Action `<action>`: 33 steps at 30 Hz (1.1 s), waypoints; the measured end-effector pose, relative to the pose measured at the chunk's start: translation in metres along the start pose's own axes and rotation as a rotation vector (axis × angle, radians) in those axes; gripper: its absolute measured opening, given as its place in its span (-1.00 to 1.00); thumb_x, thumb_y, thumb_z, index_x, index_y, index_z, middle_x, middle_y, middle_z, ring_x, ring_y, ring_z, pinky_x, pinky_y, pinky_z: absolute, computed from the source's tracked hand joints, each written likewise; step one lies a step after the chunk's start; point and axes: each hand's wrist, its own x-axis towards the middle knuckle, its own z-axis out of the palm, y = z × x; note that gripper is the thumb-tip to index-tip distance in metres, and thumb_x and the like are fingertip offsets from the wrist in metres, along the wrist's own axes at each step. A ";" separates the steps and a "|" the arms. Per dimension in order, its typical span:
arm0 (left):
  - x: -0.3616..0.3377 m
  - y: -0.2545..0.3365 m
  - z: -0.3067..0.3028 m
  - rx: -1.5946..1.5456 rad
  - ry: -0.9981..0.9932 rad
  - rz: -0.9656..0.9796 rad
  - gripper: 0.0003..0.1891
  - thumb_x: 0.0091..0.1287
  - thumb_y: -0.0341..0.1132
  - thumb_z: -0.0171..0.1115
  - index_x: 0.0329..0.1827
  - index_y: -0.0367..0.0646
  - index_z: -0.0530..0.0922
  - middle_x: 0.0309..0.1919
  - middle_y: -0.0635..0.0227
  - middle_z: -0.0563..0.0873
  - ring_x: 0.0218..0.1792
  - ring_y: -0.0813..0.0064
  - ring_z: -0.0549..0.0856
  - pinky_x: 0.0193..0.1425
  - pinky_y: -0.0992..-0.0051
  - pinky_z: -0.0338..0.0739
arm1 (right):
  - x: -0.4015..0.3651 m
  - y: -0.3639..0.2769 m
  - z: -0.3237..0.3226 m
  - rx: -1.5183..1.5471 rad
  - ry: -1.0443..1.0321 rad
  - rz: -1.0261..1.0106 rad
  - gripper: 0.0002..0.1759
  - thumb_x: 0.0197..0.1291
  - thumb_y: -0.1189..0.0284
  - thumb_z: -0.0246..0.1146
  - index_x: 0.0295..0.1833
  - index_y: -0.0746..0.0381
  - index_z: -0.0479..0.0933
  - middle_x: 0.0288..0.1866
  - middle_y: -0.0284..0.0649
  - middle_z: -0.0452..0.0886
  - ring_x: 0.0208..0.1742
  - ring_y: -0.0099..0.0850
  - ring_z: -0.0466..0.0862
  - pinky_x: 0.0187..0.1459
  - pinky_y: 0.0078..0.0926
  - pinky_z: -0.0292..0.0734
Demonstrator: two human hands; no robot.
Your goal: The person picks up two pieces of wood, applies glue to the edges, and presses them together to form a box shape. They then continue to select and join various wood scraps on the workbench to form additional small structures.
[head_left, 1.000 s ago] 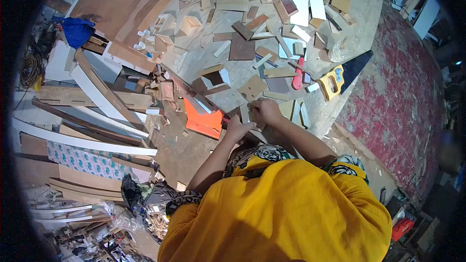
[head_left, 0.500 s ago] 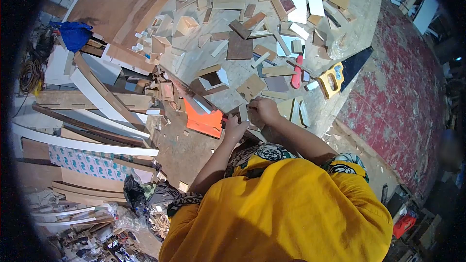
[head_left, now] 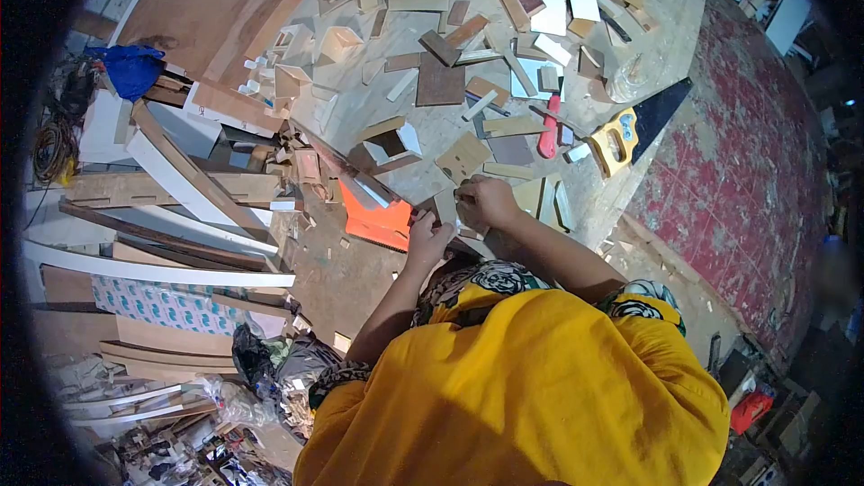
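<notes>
Close to the table's near edge, my left hand (head_left: 428, 236) has its fingers closed on a small wooden piece (head_left: 445, 206) that stands between my two hands. My right hand (head_left: 489, 202) is at the right of that piece, fingers bent together over the tabletop; what lies under its fingertips is too small to tell. An orange object (head_left: 374, 219) with a toothed lower edge is just left of my left hand. Beyond my hands lie a flat wooden piece with small holes (head_left: 463, 157) and a small open box (head_left: 393, 142).
Many wood offcuts (head_left: 441, 81) cover the table. To the right are a yellow-handled saw (head_left: 615, 144), a red-handled tool (head_left: 549, 129) and a clear jar (head_left: 623, 85). Long curved boards (head_left: 162, 265) are stacked at the left; a red surface (head_left: 729, 162) is at the right.
My left hand has shifted slightly left and down, and the small piece between my hands has turned to show a broader face. My right hand has barely moved.
</notes>
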 end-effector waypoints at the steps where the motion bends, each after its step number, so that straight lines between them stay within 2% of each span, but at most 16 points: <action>1: -0.001 0.002 0.001 0.000 -0.002 -0.002 -0.72 0.04 -0.28 0.11 -0.35 -0.38 0.47 -0.41 0.02 0.56 -0.32 0.16 0.54 -0.23 0.34 0.41 | 0.000 0.000 0.000 0.001 -0.010 -0.006 -0.76 -0.12 0.31 0.18 -0.29 0.12 0.60 -0.33 -0.16 0.56 -0.35 -0.17 0.58 -0.32 -0.29 0.48; 3: -0.001 0.006 0.006 0.089 0.055 0.122 -0.74 0.11 -0.32 0.01 -0.33 -0.41 0.48 -0.37 -0.10 0.55 -0.25 0.01 0.52 -0.15 0.22 0.41 | 0.000 -0.003 -0.003 -0.012 -0.041 0.005 -0.76 -0.12 0.31 0.18 -0.29 0.11 0.60 -0.33 -0.17 0.56 -0.34 -0.17 0.58 -0.31 -0.30 0.49; 6: -0.001 0.010 0.009 0.143 0.018 0.114 -0.74 0.15 -0.36 -0.07 -0.32 -0.43 0.48 -0.33 -0.16 0.55 -0.21 -0.09 0.50 -0.08 0.11 0.37 | -0.003 -0.003 -0.003 -0.058 -0.114 0.005 -0.77 -0.14 0.31 0.18 -0.30 0.11 0.60 -0.33 -0.17 0.55 -0.33 -0.17 0.58 -0.30 -0.30 0.49; 10: -0.001 0.010 0.014 0.091 0.022 0.039 -0.74 0.16 -0.36 -0.09 -0.34 -0.45 0.48 -0.35 -0.17 0.54 -0.23 -0.10 0.49 -0.09 0.08 0.36 | -0.011 -0.002 0.003 -0.079 -0.187 -0.029 -0.78 -0.19 0.32 0.22 -0.33 0.11 0.60 -0.35 -0.17 0.54 -0.35 -0.17 0.58 -0.32 -0.29 0.49; 12: -0.003 0.021 0.011 0.301 0.018 0.122 -0.73 0.17 -0.35 -0.10 -0.36 -0.45 0.47 -0.38 -0.17 0.53 -0.25 -0.12 0.49 -0.10 0.07 0.36 | -0.016 -0.003 0.006 -0.058 -0.173 -0.034 -0.78 -0.21 0.31 0.23 -0.36 0.11 0.60 -0.38 -0.17 0.54 -0.35 -0.17 0.58 -0.32 -0.28 0.49; 14: -0.003 0.025 0.010 0.318 0.010 0.126 -0.73 0.17 -0.36 -0.10 -0.36 -0.45 0.47 -0.39 -0.17 0.52 -0.26 -0.12 0.49 -0.11 0.07 0.36 | -0.017 -0.004 0.009 -0.036 -0.160 -0.040 -0.79 -0.24 0.30 0.24 -0.39 0.11 0.60 -0.40 -0.17 0.54 -0.35 -0.17 0.57 -0.33 -0.28 0.49; 17: -0.003 0.024 0.012 0.352 0.013 0.135 -0.74 0.18 -0.36 -0.10 -0.37 -0.45 0.47 -0.39 -0.17 0.51 -0.27 -0.12 0.49 -0.13 0.08 0.37 | -0.015 -0.006 0.016 -0.052 -0.106 0.009 -0.83 -0.27 0.32 0.25 -0.48 0.12 0.61 -0.47 -0.16 0.56 -0.40 -0.15 0.58 -0.36 -0.26 0.49; 19: -0.004 0.028 0.014 0.367 0.023 0.139 -0.74 0.18 -0.37 -0.10 -0.36 -0.45 0.47 -0.37 -0.18 0.51 -0.27 -0.12 0.50 -0.14 0.08 0.38 | -0.009 -0.007 0.015 -0.080 -0.168 0.080 -0.86 -0.32 0.34 0.26 -0.55 0.13 0.60 -0.54 -0.13 0.56 -0.45 -0.14 0.58 -0.39 -0.25 0.49; 25: -0.004 0.024 0.019 0.435 0.038 0.144 -0.76 0.19 -0.38 -0.05 -0.35 -0.47 0.45 -0.35 -0.19 0.49 -0.26 -0.10 0.51 -0.16 0.10 0.41 | 0.001 -0.001 0.014 0.003 -0.285 0.180 -0.86 -0.37 0.36 0.28 -0.55 0.12 0.60 -0.53 -0.09 0.57 -0.49 -0.13 0.58 -0.41 -0.26 0.48; 31: -0.001 0.016 0.021 0.506 -0.010 0.187 -0.75 0.21 -0.37 -0.04 -0.36 -0.48 0.45 -0.34 -0.19 0.47 -0.28 -0.11 0.51 -0.17 0.09 0.43 | 0.004 0.000 0.016 0.006 -0.213 0.161 -0.81 -0.37 0.36 0.29 -0.49 0.13 0.59 -0.54 -0.10 0.57 -0.47 -0.13 0.59 -0.39 -0.24 0.48; 33: -0.003 0.018 0.020 0.456 -0.007 0.148 -0.74 0.23 -0.37 -0.05 -0.36 -0.48 0.45 -0.33 -0.19 0.47 -0.29 -0.12 0.51 -0.16 0.09 0.42 | -0.001 -0.003 0.013 -0.026 -0.223 0.135 -0.81 -0.36 0.36 0.28 -0.48 0.15 0.58 -0.53 -0.09 0.57 -0.46 -0.11 0.59 -0.39 -0.23 0.48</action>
